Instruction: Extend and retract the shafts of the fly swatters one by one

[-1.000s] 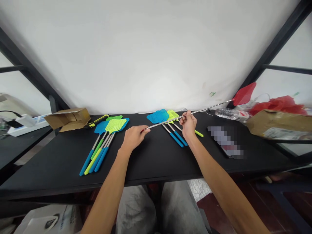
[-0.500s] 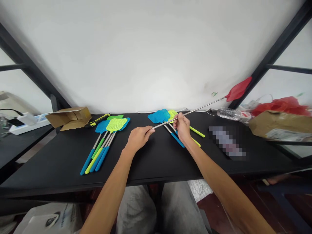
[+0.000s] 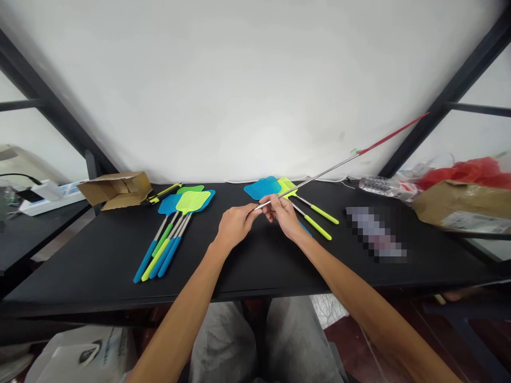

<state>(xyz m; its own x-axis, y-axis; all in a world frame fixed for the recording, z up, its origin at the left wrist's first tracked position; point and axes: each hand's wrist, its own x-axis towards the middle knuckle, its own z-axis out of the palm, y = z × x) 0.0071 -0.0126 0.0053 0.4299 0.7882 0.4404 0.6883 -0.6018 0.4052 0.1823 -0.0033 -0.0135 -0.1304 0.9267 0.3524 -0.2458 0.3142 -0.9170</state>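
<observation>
Between fingers [image 3: 275, 201], a red flyswatter [image 3: 339, 165]

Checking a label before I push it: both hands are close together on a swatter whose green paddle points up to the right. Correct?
One fix: the paddle is red, not green, as the head view shows. The rest stands: left hand and right hand are close together on the swatter, paddle pointing up to the right.
</observation>
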